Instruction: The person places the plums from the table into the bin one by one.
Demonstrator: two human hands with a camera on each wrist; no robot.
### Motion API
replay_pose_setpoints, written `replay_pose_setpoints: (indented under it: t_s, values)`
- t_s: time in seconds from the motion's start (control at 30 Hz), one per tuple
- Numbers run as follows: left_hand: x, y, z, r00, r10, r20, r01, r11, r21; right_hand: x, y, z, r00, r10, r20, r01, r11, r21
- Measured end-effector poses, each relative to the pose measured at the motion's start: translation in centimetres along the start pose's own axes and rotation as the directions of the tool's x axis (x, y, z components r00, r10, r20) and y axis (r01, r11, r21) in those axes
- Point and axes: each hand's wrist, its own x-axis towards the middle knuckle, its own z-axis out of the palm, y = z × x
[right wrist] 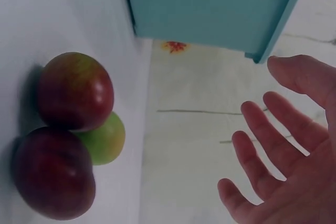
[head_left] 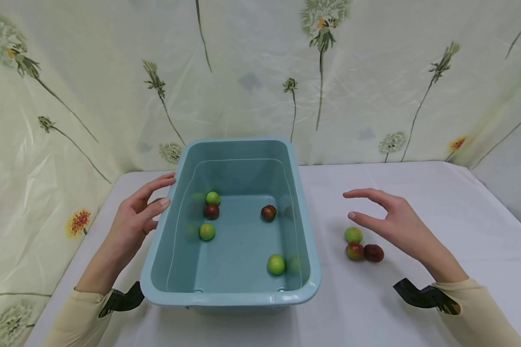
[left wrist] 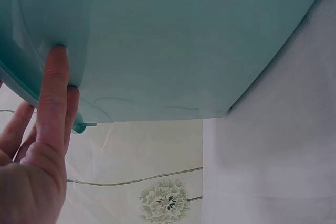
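A light blue plastic tub [head_left: 232, 299] stands in the middle of the table with several small plum-like fruits, green and dark red, on its floor. My left hand [head_left: 132, 219] touches the tub's left rim; in the left wrist view its extended fingers [left wrist: 52, 98] lie against the outer wall below the rim. To the right of the tub is my right hand [head_left: 392, 219], thumb and fingers spread apart and holding nothing. Just below it in the head view, a green fruit [head_left: 353, 234], a red-green fruit [head_left: 354, 251] and a dark red fruit [head_left: 374, 253] sit close together on the cloth.
A white cloth [head_left: 460, 217] covers the table. Behind it and along the left side hangs a pale sheet [head_left: 243, 106] printed with dandelions. Inside the tub, a green fruit [head_left: 276, 264] lies near the front right and a dark red fruit [head_left: 268, 213] farther back.
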Motion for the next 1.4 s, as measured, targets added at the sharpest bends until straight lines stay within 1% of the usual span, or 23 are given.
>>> replay_pose_setpoints:
  t_s: [0.2, 0.37, 0.57, 0.73, 0.8, 1.03, 1.27, 1.4]
  values:
    - [0.0, 0.1, -0.1, 1.0, 0.006, -0.002, -0.006, 1.0, 0.004, -0.4, 0.6, 0.2, 1.0, 0.019, 0.01, -0.019, 0.999, -0.026]
    - [0.1, 0.2, 0.0, 1.0, 0.014, 0.002, -0.014, 1.0, -0.003, -0.7, 1.2, 0.3, 0.999, 0.031, 0.021, -0.031, 0.999, -0.024]
    - [0.1, 0.2, 0.0, 1.0, 0.008, 0.004, -0.008, 1.0, -0.001, -1.1, 2.2, 0.4, 0.998, 0.025, 0.057, -0.022, 0.999, -0.045]
    - [0.2, 0.1, -0.1, 1.0, 0.009, 0.006, -0.009, 1.0, -0.002, -1.4, 2.8, 0.6, 0.996, 0.054, 0.076, -0.05, 0.997, -0.059]
    - [0.2, 0.1, -0.1, 1.0, 0.01, 0.008, -0.01, 1.0, 0.0, -1.5, 3.2, 0.6, 0.994, 0.068, 0.082, -0.064, 0.996, -0.057]
    - [0.3, 0.1, 0.0, 1.0, 0.007, 0.009, -0.007, 1.0, 0.003, -1.6, 4.4, 0.8, 0.993, 0.077, 0.093, -0.075, 0.997, -0.027]
    - [0.3, 0.1, -0.1, 1.0, 0.006, 0.005, -0.006, 1.0, 0.002, -1.6, 5.4, 0.8, 0.986, 0.102, 0.136, -0.104, 0.995, 0.009]
    - [0.3, 0.1, -0.1, 1.0, 0.003, 0.004, -0.003, 1.0, 0.005, -1.6, 5.8, 0.9, 0.983, 0.107, 0.15, -0.109, 0.994, 0.004]
